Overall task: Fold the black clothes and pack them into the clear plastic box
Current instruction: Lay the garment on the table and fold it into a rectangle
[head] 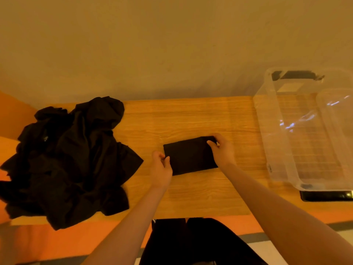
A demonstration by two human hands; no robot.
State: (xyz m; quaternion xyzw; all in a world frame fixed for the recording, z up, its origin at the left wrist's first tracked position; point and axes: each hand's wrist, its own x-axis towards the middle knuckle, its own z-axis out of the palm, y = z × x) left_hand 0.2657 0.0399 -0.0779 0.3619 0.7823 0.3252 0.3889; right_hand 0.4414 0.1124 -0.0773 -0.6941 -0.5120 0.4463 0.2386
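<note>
Folded black garment, compact rectangle, flat mid-bench. Unfolded black clothes pile heaped at the left end. Clear plastic box open, far right.

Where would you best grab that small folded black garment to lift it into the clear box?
Probably by its two short ends, one from each side. The folded black garment lies flat as a neat rectangle, and the left hand and right hand already pinch opposite ends. Holding both ends should keep the folds together on the way to the clear plastic box.

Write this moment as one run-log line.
step: folding | left hand: grips folded cloth | right hand: grips cloth | box: empty | pile: waiting
</note>
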